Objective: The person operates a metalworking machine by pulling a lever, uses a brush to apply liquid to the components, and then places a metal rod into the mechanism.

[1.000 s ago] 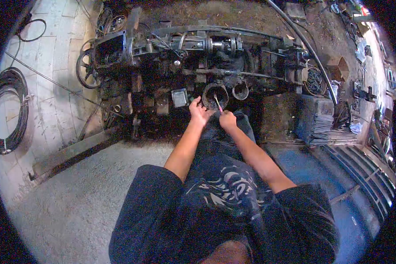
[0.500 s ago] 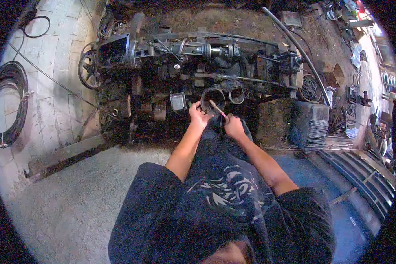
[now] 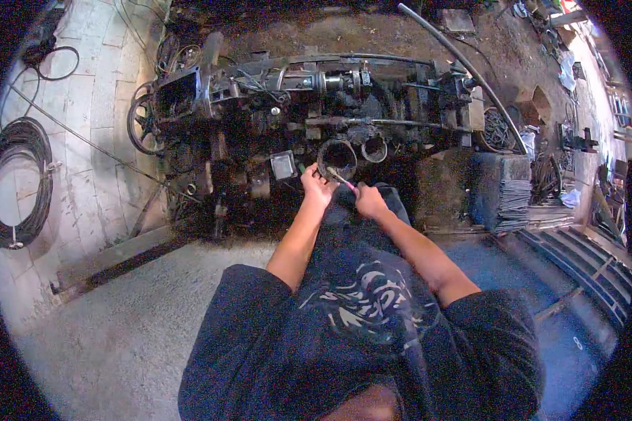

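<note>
My right hand is closed round the pink handle of a brush, whose tip rests at the lower rim of a dark round metal ring. Against the ring's lower left side is my left hand, its fingers bent round the edge. A small green thing shows by the left fingertips, too small to name. A smaller ring lies just right of the big one. To the left sits a square, light-coloured container.
A long greasy machine spans the area beyond my hands, with a handwheel at its left. Coiled cable lies far left. A long pipe slants at the right, above stacked metal plates.
The brush tip has moved down and slightly left, from inside the ring to its lower rim. My right hand has shifted slightly with it. The whole view has shifted a little.
</note>
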{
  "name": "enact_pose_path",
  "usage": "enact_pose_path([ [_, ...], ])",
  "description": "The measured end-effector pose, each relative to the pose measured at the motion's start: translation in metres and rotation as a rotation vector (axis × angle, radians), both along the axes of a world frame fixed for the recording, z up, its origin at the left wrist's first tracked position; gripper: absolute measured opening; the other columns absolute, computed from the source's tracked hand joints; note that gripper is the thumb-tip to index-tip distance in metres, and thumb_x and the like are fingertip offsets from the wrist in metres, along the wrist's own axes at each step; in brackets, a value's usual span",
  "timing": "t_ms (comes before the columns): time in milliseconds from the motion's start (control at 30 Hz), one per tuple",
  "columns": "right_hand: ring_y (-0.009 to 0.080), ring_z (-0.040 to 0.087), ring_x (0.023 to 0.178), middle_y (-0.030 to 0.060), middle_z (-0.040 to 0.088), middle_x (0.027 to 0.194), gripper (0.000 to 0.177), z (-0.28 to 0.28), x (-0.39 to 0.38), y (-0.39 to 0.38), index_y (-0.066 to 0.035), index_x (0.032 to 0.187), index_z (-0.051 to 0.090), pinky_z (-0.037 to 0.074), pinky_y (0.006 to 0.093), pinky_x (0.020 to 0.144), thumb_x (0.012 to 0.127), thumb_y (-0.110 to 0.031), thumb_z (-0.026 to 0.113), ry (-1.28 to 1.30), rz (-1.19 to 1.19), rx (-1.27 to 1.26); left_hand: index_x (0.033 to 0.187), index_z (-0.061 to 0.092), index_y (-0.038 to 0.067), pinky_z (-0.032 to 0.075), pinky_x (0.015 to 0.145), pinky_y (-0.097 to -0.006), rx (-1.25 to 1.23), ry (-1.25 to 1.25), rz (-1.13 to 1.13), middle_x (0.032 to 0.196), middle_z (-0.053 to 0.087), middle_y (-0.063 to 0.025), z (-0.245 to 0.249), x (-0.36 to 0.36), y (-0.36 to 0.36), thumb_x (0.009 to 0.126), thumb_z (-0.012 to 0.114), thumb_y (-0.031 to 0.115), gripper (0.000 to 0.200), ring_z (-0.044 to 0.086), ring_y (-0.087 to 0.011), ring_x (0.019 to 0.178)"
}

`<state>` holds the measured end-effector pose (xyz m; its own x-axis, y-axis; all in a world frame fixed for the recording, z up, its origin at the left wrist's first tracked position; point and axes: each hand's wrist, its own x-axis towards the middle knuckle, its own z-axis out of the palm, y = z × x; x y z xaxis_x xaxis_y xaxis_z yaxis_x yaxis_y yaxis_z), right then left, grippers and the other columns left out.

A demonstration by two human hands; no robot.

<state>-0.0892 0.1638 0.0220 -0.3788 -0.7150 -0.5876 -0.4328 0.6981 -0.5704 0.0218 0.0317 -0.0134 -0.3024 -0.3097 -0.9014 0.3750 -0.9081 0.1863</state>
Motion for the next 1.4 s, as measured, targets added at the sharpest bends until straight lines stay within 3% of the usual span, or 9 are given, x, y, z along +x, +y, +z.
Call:
enact_pose_path([
  [367,0.0457,0.056,0.084,0.0300,0.058,0.087,0.027,-0.010,-0.005,-0.006,0.003,0.093,0.054,0.045,0.0526,0.073,0.090,-0.022,0.045,-0.041,0.026,0.023,0.105,0.050,0.013,0.048,0.072,-0.0570,-0.077,-0.027,0.005,0.107,0.054,-0.0100,0.012,-0.006,0.000,0.079,0.050,0.037,0.035,0.051,-0.0342,0.098],
  [533,0.0477,0.056,0.083,0.0318,0.058,0.084,0.026,-0.009,0.002,-0.002,0.002,0.097,0.052,0.044,0.0554,0.072,0.090,-0.022,0.044,-0.008,-0.098,0.008,0.106,0.050,0.012,0.051,0.065,-0.0543,-0.091,0.005,-0.014,0.106,0.054,-0.0109,-0.019,0.005,0.003,0.079,0.050,0.038,0.037,0.053,-0.0353,0.094],
  [733,0.0463,0.058,0.082,0.0307,0.059,0.087,0.033,0.004,-0.007,-0.002,0.001,0.099,0.052,0.046,0.0539,0.072,0.092,-0.028,0.039,0.017,0.113,0.088,0.107,0.050,0.014,0.046,0.057,-0.0450,-0.069,-0.054,-0.083,0.105,0.057,-0.0082,-0.002,-0.003,0.004,0.079,0.046,0.042,0.039,0.055,-0.0308,0.087],
  [800,0.0450,0.059,0.083,0.0299,0.060,0.090,0.030,0.012,-0.014,-0.006,0.001,0.099,0.054,0.047,0.0528,0.073,0.089,-0.024,0.041,0.059,0.085,0.071,0.108,0.051,0.013,0.046,0.064,-0.0481,-0.096,-0.065,-0.108,0.108,0.056,-0.0092,0.010,-0.006,0.002,0.079,0.047,0.042,0.041,0.054,-0.0323,0.093],
  [933,0.0433,0.060,0.083,0.0302,0.060,0.087,0.026,-0.003,-0.027,0.002,0.004,0.095,0.057,0.048,0.0513,0.075,0.082,-0.014,0.043,0.011,0.456,0.031,0.115,0.048,0.012,0.032,0.090,-0.0574,-0.118,-0.038,-0.106,0.121,0.049,-0.0117,0.011,-0.010,0.004,0.079,0.047,0.042,0.047,0.047,-0.0337,0.106],
  [1000,0.0435,0.060,0.081,0.0298,0.060,0.085,0.027,0.007,-0.035,-0.001,0.004,0.095,0.057,0.048,0.0509,0.072,0.085,-0.018,0.043,-0.020,0.288,0.025,0.115,0.047,0.012,0.033,0.087,-0.0563,-0.048,-0.036,-0.085,0.118,0.047,-0.0114,-0.021,-0.007,0.000,0.079,0.047,0.042,0.048,0.046,-0.0333,0.105],
  [1133,0.0440,0.058,0.078,0.0276,0.060,0.081,0.031,0.015,-0.079,-0.001,0.001,0.096,0.056,0.046,0.0490,0.067,0.091,-0.027,0.045,-0.012,0.056,-0.152,0.075,0.053,0.016,0.038,0.065,-0.0514,-0.064,-0.260,-0.120,0.061,0.048,-0.0011,0.005,-0.024,-0.004,0.075,0.046,0.033,0.018,0.047,-0.0234,0.062],
  [1267,0.0439,0.058,0.070,0.0258,0.058,0.073,0.029,0.036,-0.150,0.006,0.001,0.084,0.054,0.045,0.0515,0.062,0.091,-0.025,0.043,0.228,-0.154,-0.464,0.077,0.054,0.014,0.040,0.057,-0.0493,-0.018,-0.262,-0.162,0.063,0.050,-0.0028,0.005,-0.030,-0.009,0.076,0.044,0.034,0.023,0.048,-0.0228,0.061],
  [1400,0.0440,0.057,0.076,0.0265,0.059,0.080,0.035,0.013,-0.222,0.008,0.001,0.080,0.054,0.044,0.0523,0.066,0.093,-0.030,0.043,0.276,-0.443,-0.446,0.085,0.054,0.008,0.046,0.064,-0.0542,0.038,-0.368,-0.039,0.082,0.059,-0.0082,0.027,-0.040,-0.004,0.077,0.042,0.031,0.027,0.055,-0.0286,0.071],
])
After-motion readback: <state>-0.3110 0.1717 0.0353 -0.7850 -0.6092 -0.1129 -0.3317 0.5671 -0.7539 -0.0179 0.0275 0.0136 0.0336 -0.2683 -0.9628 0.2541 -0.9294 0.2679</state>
